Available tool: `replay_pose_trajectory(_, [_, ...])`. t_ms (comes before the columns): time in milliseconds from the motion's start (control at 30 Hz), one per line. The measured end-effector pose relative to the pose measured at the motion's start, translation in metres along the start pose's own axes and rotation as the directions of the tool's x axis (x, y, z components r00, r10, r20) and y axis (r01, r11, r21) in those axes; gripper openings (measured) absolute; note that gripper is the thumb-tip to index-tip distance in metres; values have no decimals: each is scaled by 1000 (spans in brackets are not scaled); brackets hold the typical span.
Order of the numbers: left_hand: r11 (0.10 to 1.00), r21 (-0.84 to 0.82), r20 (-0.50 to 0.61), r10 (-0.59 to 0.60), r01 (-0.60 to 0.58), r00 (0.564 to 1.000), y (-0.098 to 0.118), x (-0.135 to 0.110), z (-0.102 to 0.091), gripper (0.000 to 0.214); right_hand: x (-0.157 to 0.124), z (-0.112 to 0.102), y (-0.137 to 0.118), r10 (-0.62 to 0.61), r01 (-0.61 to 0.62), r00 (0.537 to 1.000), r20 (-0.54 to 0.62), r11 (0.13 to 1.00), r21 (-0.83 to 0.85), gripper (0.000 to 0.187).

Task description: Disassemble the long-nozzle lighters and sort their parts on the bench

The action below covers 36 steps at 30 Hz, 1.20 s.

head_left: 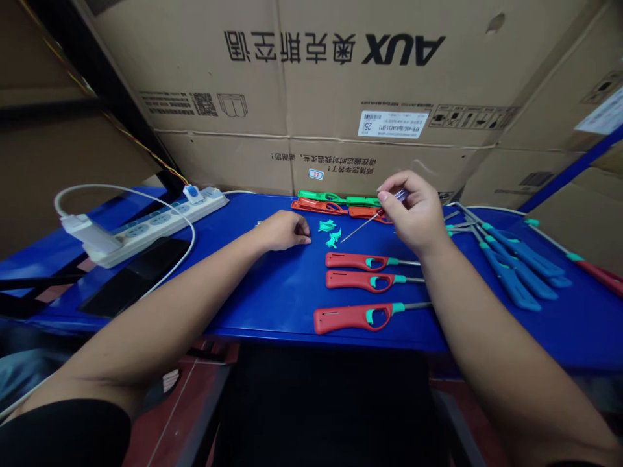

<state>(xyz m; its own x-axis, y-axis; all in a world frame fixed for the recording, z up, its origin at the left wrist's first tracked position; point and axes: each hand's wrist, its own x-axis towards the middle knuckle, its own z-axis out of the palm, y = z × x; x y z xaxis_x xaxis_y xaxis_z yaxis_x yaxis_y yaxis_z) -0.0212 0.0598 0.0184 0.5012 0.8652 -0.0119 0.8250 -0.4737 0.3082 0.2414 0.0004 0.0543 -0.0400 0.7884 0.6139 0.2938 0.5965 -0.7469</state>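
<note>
My right hand (411, 207) grips a screwdriver (360, 227) with a clear purplish handle, its thin shaft slanting down left. The tip is just beside small turquoise plastic pieces (333, 239), which look like triggers. To their left my left hand (285, 231) rests on the table with its fingers curled; what they hold, if anything, is hidden. Three red long-necked lighters (357, 316) with turquoise triggers lie in front, one above another. Behind the turquoise pieces are orange shell halves (318, 206) and green shell halves (316, 195).
Several blue long-necked lighters (509, 272) lie beyond my right forearm, with another red lighter (601, 272) at the right edge. On the left are a white power strip (156, 224) with a looping cable and a dark phone (136, 275). A cardboard wall (321, 84) stands behind the blue table (272, 292).
</note>
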Motion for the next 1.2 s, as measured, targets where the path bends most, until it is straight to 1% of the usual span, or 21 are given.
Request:
replay_pose_trajectory(67, [998, 11, -26, 62, -62, 998, 10, -14, -11, 20, -6, -1, -21, -54, 57, 997, 64, 997, -56, 11])
replay_pose_trajectory(100, [995, 15, -19, 101, -101, 995, 18, -25, -18, 20, -12, -1, -33, -72, 82, 989, 131, 994, -78, 11])
replay_pose_trajectory(133, [989, 6, 7, 147, -147, 989, 27, -40, -24, 20, -18, 0, -44, -85, 109, 972, 217, 989, -99, 10])
replay_pose_trajectory(167, [982, -7, 22, 190, -190, 982, 38, -57, -28, 19, -26, 2, -55, -104, 148, 945, 310, 981, -123, 9])
replay_pose_trajectory(200, [975, -13, 15, 222, -221, 975, 49, -75, -29, 20, -34, 4, -64, -120, 192, 908, 401, 971, -144, 7])
replay_pose_trajectory(233, [973, -28, -8, 229, -229, 973, 59, -93, -28, 26, -42, 6, -72, -137, 228, 870, 474, 963, -142, 6])
replay_pose_trajectory(300, [975, -82, -45, 205, -208, 978, 74, -124, -14, 47, -56, 13, -80, -142, 252, 803, 579, 961, -113, 3])
replay_pose_trajectory(333, [973, -119, -52, 191, -196, 980, 79, -136, -4, 55, -62, 17, -82, -143, 251, 780, 610, 963, -94, 3])
replay_pose_trajectory(367, [972, -155, -58, 168, -175, 984, 81, -144, 8, 58, -66, 20, -81, -142, 247, 761, 633, 966, -79, 3])
replay_pose_trajectory(400, [970, -187, -70, 147, -158, 987, 81, -149, 19, 55, -69, 23, -79, -145, 246, 748, 647, 967, -68, 4])
replay_pose_trajectory(467, [959, -243, -95, 126, -146, 987, 78, -151, 39, 48, -71, 27, -74, -149, 248, 730, 667, 967, -55, 5])
replay_pose_trajectory(500, [953, -262, -118, 121, -149, 986, 76, -150, 47, 44, -70, 28, -71, -144, 244, 724, 674, 968, -55, 6])
replay_pose_trajectory(567, [943, -286, -152, 130, -169, 980, 73, -146, 54, 38, -68, 28, -67, -119, 227, 716, 688, 971, -69, 6])
replay_pose_trajectory(633, [934, -303, -161, 147, -191, 976, 71, -144, 56, 35, -66, 26, -67, -101, 220, 709, 698, 972, -82, 6])
replay_pose_trajectory(733, [922, -331, -161, 153, -199, 975, 72, -145, 54, 33, -67, 24, -71, -116, 236, 694, 711, 969, -73, 7])
replay_pose_trajectory(867, [925, -321, -172, 156, -205, 973, 72, -146, 55, 33, -68, 24, -77, -121, 253, 676, 727, 965, -74, 8])
replay_pose_trajectory(1000, [926, -312, -180, 162, -213, 970, 70, -146, 57, 35, -64, 25, -73, -104, 264, 661, 743, 959, -101, 9])
replay_pose_trajectory(1100, [927, -308, -177, 163, -212, 971, 71, -146, 57, 34, -61, 27, -70, -88, 256, 664, 743, 960, -115, 11])
replay_pose_trajectory(1133, [929, -305, -180, 158, -208, 971, 71, -146, 57, 34, -61, 27, -72, -86, 271, 664, 743, 953, -132, 12])
replay_pose_trajectory(1200, [938, -290, -186, 141, -191, 972, 74, -145, 58, 34, -61, 30, -79, -96, 369, 650, 754, 907, -202, 18])
